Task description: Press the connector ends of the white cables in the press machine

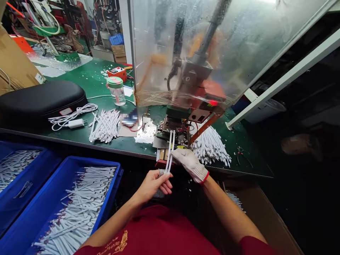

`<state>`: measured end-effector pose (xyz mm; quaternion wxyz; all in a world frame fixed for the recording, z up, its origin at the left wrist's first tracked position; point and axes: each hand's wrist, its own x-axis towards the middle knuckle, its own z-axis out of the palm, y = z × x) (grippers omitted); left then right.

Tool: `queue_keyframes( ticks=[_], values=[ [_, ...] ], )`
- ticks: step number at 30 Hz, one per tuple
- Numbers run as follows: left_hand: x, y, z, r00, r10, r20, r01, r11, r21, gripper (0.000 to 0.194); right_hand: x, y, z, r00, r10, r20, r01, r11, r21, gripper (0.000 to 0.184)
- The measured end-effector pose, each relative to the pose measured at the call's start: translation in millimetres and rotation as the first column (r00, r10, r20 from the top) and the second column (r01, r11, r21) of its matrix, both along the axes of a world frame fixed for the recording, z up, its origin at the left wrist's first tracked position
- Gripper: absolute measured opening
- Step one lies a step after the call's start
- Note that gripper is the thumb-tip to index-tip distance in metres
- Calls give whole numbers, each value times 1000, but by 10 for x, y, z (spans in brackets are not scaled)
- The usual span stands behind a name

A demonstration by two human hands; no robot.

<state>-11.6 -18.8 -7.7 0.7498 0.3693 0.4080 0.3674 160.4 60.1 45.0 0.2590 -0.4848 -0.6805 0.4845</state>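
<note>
My left hand (pixel 152 186) is bare and curls around a pair of long, flat white strips (pixel 169 152), which stand nearly upright out of its grip. A grey wrap or pad shows at the palm, partly hidden by the fingers. My right hand (pixel 190 164), in a white knit glove with a red cuff, is beside the upper part of the strips, with its fingertips at them. A small yellow-green object (pixel 182 147) shows just past the glove's fingertips. I cannot tell whether the glove grips anything.
Just beyond my hands, a bench press (pixel 192 76) stands behind a clear plastic shield (pixel 156 46) on a green workbench (pixel 92 81). White strips lie heaped (pixel 209 147) beside it, and more fill a blue crate (pixel 87 163) at lower left. A cardboard box (pixel 261 209) sits at lower right.
</note>
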Motion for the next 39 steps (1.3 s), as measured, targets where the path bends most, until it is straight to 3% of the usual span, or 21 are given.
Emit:
queue_keyframes(
  ticks=[3, 5, 13, 29, 39],
  values=[
    [69, 62, 23, 1000, -7, 26, 8, 998, -56, 49, -36, 40, -161, 939, -124, -321, 38, 964, -262, 41],
    [92, 99, 36, 1000, 2, 30, 1, 997, -77, 50, -47, 84, -265, 888, -196, -416, 49, 940, -339, 39],
    [163, 165, 35, 998, 4, -68, -7, 999, -44, 53, -115, 174, -468, 774, -419, -475, 145, 847, -511, 35],
    [193, 204, 106, 994, 11, -113, -20, 996, -85, 54, -176, 196, -520, 668, -519, -534, 207, 818, -537, 31],
    [197, 193, 129, 994, 18, -108, -27, 997, -79, 54, -192, 235, -573, 676, -524, -518, 230, 818, -528, 30]
  ],
)
